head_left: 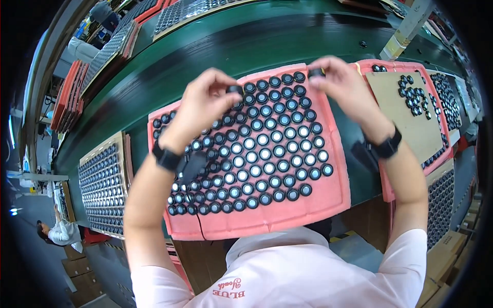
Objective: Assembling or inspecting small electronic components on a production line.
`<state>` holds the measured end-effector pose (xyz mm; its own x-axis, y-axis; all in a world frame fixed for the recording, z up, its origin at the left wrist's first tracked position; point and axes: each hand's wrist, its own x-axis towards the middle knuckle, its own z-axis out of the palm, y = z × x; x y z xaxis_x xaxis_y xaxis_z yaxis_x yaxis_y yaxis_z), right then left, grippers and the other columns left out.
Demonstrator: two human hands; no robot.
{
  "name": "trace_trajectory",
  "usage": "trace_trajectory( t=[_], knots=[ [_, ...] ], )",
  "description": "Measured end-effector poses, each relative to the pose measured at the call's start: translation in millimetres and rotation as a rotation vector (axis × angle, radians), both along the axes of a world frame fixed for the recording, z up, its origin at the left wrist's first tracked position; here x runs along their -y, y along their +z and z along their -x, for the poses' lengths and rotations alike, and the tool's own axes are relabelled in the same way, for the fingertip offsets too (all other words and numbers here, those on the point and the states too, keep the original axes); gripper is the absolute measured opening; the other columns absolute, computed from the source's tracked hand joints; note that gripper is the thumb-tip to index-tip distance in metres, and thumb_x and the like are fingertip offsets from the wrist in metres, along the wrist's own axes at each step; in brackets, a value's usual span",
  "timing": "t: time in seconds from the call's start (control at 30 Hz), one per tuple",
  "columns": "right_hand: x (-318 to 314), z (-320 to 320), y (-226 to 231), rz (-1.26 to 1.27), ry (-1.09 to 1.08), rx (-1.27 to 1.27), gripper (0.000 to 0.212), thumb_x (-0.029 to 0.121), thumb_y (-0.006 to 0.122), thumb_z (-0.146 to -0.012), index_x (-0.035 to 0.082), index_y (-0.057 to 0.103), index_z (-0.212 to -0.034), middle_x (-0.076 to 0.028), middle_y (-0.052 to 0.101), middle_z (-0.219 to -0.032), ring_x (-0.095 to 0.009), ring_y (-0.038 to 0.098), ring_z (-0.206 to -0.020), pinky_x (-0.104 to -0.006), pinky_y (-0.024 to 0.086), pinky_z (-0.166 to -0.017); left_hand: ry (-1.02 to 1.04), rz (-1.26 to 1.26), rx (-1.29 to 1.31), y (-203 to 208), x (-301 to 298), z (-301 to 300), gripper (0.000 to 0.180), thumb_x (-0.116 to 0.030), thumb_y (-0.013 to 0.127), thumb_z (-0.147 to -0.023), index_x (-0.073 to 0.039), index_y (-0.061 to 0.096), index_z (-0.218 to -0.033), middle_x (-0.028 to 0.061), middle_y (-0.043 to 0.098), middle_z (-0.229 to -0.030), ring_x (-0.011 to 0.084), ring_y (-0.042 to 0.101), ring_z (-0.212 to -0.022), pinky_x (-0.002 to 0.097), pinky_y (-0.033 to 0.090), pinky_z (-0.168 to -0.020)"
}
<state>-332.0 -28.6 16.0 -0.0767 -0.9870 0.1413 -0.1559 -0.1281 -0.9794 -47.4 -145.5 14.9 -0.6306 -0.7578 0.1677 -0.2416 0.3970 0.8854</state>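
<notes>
A pink foam tray (267, 226) in front of me holds rows of small round black parts (265, 153) with pale, shiny centres. Over its far rows my left hand (206, 98) pinches one black round part (234, 90) between thumb and fingers. Beyond the tray's far right corner, my right hand (340, 86) grips another black round part (316, 73), its fingers closed on it. Each wrist wears a black band, and a thin dark cord hangs down across the tray's left side.
To the right, a brown board (400, 105) with loose black parts lies on a second pink tray (367, 64). A filled tray (102, 187) sits at the left. The green bench (215, 51) runs behind; a post (405, 33) rises at far right. Another person (61, 231) is at far left.
</notes>
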Motion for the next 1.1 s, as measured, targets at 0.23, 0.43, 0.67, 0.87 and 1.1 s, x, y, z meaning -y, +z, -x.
trace_trajectory(
  t=[0.23,0.43,0.67,0.87,1.1],
  knots=[
    [-144,-95,-16,0.131,0.211,0.106,0.033,-0.010,0.069,-0.078,-0.002,0.058,-0.107,-0.011,0.058,-0.105,-0.019,0.059,-0.099,-0.0318,0.051,-0.086,0.143,-0.126,-0.326,-1,-182,-53,0.035,0.007,0.073,-0.075,0.000,0.063,-0.108,0.0058,0.059,-0.099,0.0108,0.058,-0.089,0.0225,0.052,-0.075],
    [-176,-150,-43,0.277,0.186,0.074,0.032,-0.009,0.071,-0.077,-0.002,0.059,-0.106,-0.014,0.059,-0.107,-0.022,0.060,-0.100,-0.0331,0.051,-0.088,0.090,-0.008,-0.348,-27,-238,-74,0.027,0.010,0.070,-0.076,0.003,0.065,-0.102,0.0095,0.056,-0.101,0.0131,0.058,-0.090,0.0213,0.049,-0.072],
    [-198,-163,-38,0.311,0.220,0.089,0.032,-0.008,0.070,-0.078,-0.001,0.060,-0.107,-0.015,0.059,-0.112,-0.022,0.060,-0.103,-0.0314,0.051,-0.088,0.092,0.056,-0.327,-17,-268,-85,0.027,0.009,0.070,-0.077,0.002,0.065,-0.103,0.0127,0.057,-0.107,0.0167,0.060,-0.095,0.0249,0.052,-0.080],
    [-205,-167,-28,0.462,0.089,-0.027,0.034,-0.005,0.075,-0.074,0.001,0.061,-0.106,-0.014,0.061,-0.110,-0.023,0.061,-0.102,-0.0323,0.050,-0.086,0.040,0.155,-0.353,-13,-273,-88,0.037,0.010,0.069,-0.078,0.002,0.061,-0.113,0.0172,0.056,-0.116,0.0215,0.061,-0.104,0.0307,0.052,-0.089],
    [-193,-165,-35,0.509,0.101,-0.030,0.042,-0.008,0.072,-0.075,0.001,0.056,-0.113,-0.017,0.057,-0.117,-0.025,0.056,-0.109,-0.0353,0.047,-0.094,-0.002,0.149,-0.496,-21,-256,-88,0.062,0.013,0.066,-0.078,0.002,0.041,-0.134,0.0189,0.057,-0.121,0.0261,0.061,-0.109,0.0353,0.054,-0.089]
  ],
)
